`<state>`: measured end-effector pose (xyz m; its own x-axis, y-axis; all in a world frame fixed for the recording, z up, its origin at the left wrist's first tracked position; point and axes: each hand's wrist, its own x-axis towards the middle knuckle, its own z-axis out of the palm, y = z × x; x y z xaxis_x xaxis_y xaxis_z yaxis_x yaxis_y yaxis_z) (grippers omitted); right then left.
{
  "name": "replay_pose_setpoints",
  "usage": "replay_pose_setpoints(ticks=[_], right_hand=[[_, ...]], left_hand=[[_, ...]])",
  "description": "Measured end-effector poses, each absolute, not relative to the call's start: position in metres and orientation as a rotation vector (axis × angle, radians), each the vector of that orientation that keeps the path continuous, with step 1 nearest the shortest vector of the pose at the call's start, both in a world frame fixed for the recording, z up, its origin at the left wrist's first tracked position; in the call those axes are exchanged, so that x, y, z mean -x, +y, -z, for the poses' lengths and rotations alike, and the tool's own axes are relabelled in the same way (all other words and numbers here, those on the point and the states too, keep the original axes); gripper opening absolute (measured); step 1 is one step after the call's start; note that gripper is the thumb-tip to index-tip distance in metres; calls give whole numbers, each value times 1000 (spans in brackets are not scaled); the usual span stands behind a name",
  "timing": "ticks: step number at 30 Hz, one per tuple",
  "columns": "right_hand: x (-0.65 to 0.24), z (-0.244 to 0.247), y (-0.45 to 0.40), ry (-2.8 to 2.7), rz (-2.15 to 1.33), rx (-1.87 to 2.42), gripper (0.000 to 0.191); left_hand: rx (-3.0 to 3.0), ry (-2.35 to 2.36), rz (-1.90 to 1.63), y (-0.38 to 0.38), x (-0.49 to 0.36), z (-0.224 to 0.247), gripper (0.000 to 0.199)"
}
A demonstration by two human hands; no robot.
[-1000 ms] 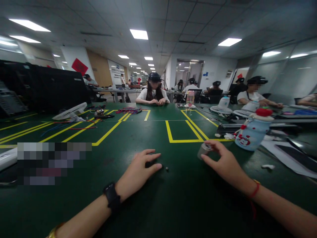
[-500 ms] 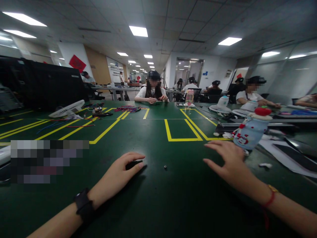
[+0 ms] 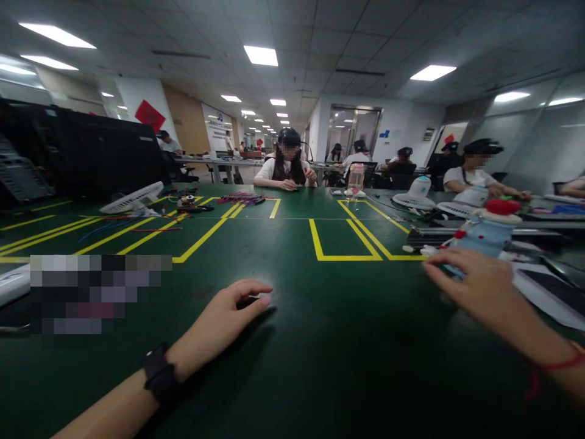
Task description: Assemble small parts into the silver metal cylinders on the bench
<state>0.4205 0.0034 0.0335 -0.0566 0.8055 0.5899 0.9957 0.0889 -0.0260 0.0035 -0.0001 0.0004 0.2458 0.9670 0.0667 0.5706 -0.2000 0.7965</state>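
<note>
My left hand (image 3: 231,308) rests on the green table (image 3: 301,378), wearing a black wristband (image 3: 161,373). Its thumb and index finger curve towards each other with a gap between the tips. Dark shadow fills the space under them. On the right, my right hand (image 3: 487,283) hovers in front of a light blue bottle (image 3: 496,235) with a red top, hiding its lower part. The thumb and index tips of this hand come together in a pinch; whatever is between them is too small or hidden to make out. A red string circles that wrist.
Yellow tape (image 3: 350,257) marks outlines on the table. At left lie a blurred-out patch (image 3: 91,299), a white fan (image 3: 132,198) and coloured wires (image 3: 240,199). White fans (image 3: 414,194) and papers stand at right. A person (image 3: 286,164) sits opposite; others work behind.
My right hand has moved right, over the blue bottle, and its fingers have closed from spread to a pinch. The small metal piece on the table between my hands no longer shows. My left hand stays put.
</note>
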Motion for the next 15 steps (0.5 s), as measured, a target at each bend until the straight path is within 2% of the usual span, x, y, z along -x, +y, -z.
replay_pose_setpoints(ticks=[5, 15], right_hand=[[-496, -25, -10, -1747, 249, 2146, 33], [-483, -27, -8, -1723, 183, 2161, 35]], left_hand=[[-1844, 1415, -774, -1, -6, -2, 35], [-1853, 1423, -788, -1, -6, 3, 32]])
